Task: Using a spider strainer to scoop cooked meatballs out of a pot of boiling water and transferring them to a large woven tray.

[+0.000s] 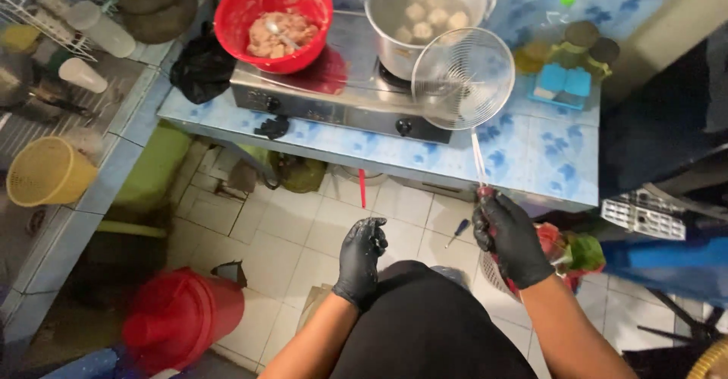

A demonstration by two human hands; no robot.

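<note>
Black-gloved right hand [513, 239] clamped on wire skimmer [462, 78] handle, mesh bowl over gas stove [341, 91] beside steel pot [425, 11]. Left hand [362, 254] loosely curled, holding nothing, below stove. Red bowl [274, 16] on stove's left.

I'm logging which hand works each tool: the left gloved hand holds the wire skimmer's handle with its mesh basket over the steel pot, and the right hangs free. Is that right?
Not quite: the head view shows the hands swapped. The right hand holds the wire skimmer by its handle, mesh basket at the rim of the steel pot, while the left hand hangs free, holding nothing.
</note>
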